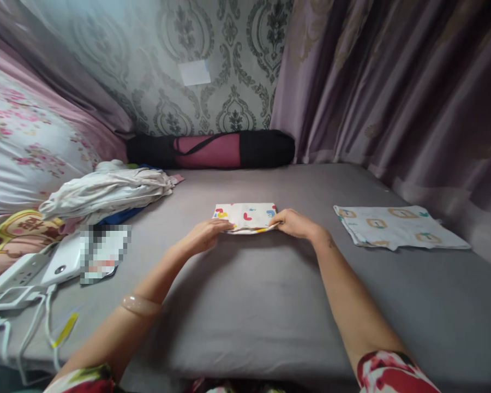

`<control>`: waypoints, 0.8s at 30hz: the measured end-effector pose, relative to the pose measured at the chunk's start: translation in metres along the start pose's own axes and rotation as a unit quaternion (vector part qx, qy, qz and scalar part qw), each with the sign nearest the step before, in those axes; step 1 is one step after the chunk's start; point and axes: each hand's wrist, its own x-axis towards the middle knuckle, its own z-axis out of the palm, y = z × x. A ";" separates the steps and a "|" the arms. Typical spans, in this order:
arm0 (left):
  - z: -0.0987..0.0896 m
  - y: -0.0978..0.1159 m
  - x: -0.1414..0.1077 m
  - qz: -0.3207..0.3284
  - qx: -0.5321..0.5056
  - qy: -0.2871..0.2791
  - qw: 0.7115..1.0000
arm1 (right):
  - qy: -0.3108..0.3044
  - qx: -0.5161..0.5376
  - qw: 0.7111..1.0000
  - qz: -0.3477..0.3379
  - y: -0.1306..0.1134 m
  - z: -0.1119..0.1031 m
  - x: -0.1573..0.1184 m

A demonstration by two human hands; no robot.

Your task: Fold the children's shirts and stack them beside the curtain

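A folded white cloth (247, 214) with red, yellow and blue prints lies on the grey bed sheet (245, 305), in the middle of the view. At its near left corner is my left hand (210, 233), fingers together over the cloth's edge. My right hand (297, 224) pinches the near right corner between thumb and fingers. The cloth's near edge shows several layers and is slightly raised. To the right, apart from both hands, rests another folded white cloth (396, 225) with orange and green prints.
Crumpled white clothing (110, 191) is heaped at the left. Nearer stand a power strip (18, 278) with white cables, a white device (63, 259) and a yellow strip (65, 330). A black and maroon long bag (208, 151) lies along the wall. Purple curtains (393, 82) hang at right.
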 end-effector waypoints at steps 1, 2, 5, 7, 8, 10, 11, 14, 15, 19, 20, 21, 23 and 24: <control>0.003 0.002 -0.004 -0.005 -0.005 -0.009 1.000 | -0.016 0.005 1.000 0.006 0.000 0.001 0.000; 0.004 0.005 -0.006 -0.011 -0.008 -0.018 1.000 | -0.030 0.013 0.999 0.009 -0.001 0.002 0.000; -0.002 0.015 -0.008 -0.023 -0.013 -0.046 0.999 | -0.069 0.047 0.997 0.004 0.001 0.000 -0.002; -0.008 0.022 -0.006 -0.032 -0.018 -0.045 0.998 | -0.095 0.069 0.993 -0.002 0.005 -0.002 -0.003; -0.009 0.026 -0.005 -0.038 -0.022 -0.042 0.998 | -0.103 0.081 0.991 -0.006 0.007 -0.003 -0.004; -0.010 0.031 -0.001 -0.062 -0.022 -0.025 0.998 | -0.096 0.109 0.989 -0.006 0.012 -0.001 -0.001; -0.008 0.032 0.001 -0.082 -0.014 -0.011 0.996 | -0.074 0.119 0.990 -0.001 0.013 0.001 0.001; 0.002 0.035 0.008 -0.169 0.039 0.042 0.984 | 0.077 0.068 0.994 0.039 0.014 0.015 0.015; 0.007 0.035 0.010 -0.196 0.057 0.052 0.978 | 0.129 0.028 0.990 0.052 0.012 0.021 0.021; 0.023 0.032 0.013 -0.269 0.069 0.022 0.960 | 0.148 -0.105 0.981 0.074 -0.004 0.043 0.043; 0.026 0.031 0.013 -0.281 0.062 0.010 0.958 | 0.132 -0.123 0.981 0.075 -0.009 0.047 0.047; 0.028 0.029 0.012 -0.289 0.054 -0.001 0.956 | 0.123 -0.136 0.980 0.082 -0.013 0.052 0.051; 0.030 0.025 0.010 -0.302 0.042 -0.016 0.952 | 0.119 -0.153 0.975 0.111 -0.018 0.060 0.057; 0.031 0.024 0.010 -0.309 0.036 -0.020 0.950 | 0.117 -0.158 0.972 0.130 -0.019 0.064 0.059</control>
